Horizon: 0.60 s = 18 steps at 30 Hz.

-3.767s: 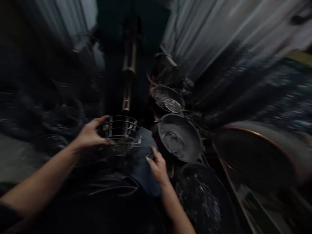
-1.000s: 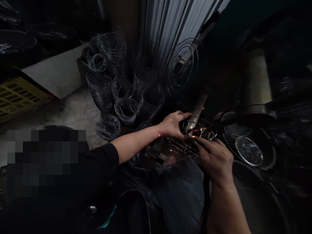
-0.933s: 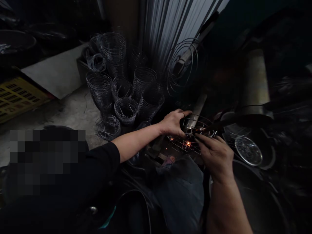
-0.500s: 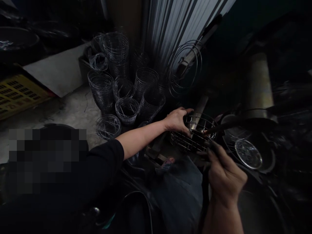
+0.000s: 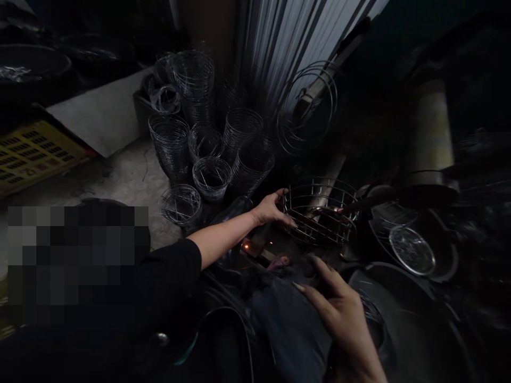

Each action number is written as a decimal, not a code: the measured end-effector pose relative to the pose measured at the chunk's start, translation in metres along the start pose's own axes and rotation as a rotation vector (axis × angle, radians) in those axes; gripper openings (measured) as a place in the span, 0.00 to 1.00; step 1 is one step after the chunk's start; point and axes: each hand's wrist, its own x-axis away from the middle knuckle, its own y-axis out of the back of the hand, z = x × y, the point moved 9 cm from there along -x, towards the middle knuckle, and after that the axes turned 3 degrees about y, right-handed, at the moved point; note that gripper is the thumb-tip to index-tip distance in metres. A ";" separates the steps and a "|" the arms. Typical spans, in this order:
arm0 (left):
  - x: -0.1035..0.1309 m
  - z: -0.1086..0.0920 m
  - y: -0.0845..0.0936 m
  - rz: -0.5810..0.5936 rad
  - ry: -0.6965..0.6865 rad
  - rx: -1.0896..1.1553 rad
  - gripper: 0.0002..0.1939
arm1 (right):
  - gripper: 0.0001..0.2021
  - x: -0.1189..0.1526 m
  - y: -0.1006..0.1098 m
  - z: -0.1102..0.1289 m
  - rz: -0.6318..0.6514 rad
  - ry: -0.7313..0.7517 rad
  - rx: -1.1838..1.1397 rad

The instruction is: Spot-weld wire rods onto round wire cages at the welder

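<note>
A round wire basket (image 5: 321, 234) with an open lattice of rods sits at a dark metal arm in the middle right. My left hand (image 5: 273, 208) reaches out to its left side, fingers and thumb closed around the wires there. Nearer to me, over my dark-clothed lap, is my right hand (image 5: 339, 303), apart from the basket. Its thumb and forefinger are spread, and nothing shows between them; the other fingers are partly hidden. A thin metal bar (image 5: 327, 183) shows behind and through the basket's wires.
Several stacks of wire rings (image 5: 170, 143) stand on the floor to the left. A wire coil (image 5: 307, 109) hangs behind. At right are a pan with a round mesh piece (image 5: 412, 250) and a large dark tub (image 5: 415, 319). A yellow crate (image 5: 35, 154) stands far left. Small orange sparks glow below my left hand.
My right hand has come away from the basket, down toward my lap, and its fingers have spread. My left hand has shifted left along with its grip on the basket's side. Sparks have appeared.
</note>
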 end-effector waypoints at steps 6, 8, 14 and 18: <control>0.050 -0.050 0.015 -0.036 -0.166 -0.401 0.66 | 0.13 0.012 -0.006 0.100 0.071 0.434 0.155; 0.071 -0.063 0.011 0.021 -0.193 -0.566 0.66 | 0.11 0.012 -0.009 0.112 0.096 0.449 0.094; 0.113 -0.059 -0.012 0.181 -0.114 -0.928 0.65 | 0.10 -0.008 -0.028 0.063 0.264 -0.075 -0.141; 0.126 -0.027 -0.011 0.271 0.011 -1.042 0.65 | 0.13 0.008 -0.046 0.030 0.503 -0.327 -0.279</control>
